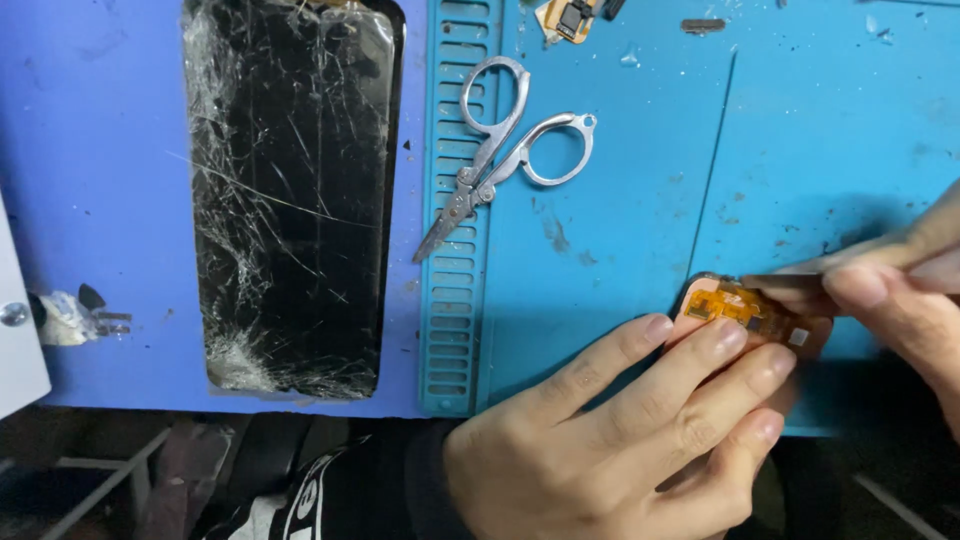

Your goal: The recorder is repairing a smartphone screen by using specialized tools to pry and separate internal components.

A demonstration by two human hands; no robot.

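Note:
My left hand (620, 430) rests at the front edge of the blue work mat (640, 230), its fingertips pressing down a small orange flex part (745, 308) with tiny dark chips on it. My right hand (900, 290) comes in from the right and grips a thin metal tool (790, 281), probably tweezers, whose tip touches the top of the orange part. A black phone screen (290, 195) with badly shattered glass lies flat to the left.
Small folding metal scissors (505, 150) lie open on the mat near its ribbed left strip (450, 200). Another small orange part (568, 18) sits at the top edge. A white object (20, 330) and bits of debris lie at far left.

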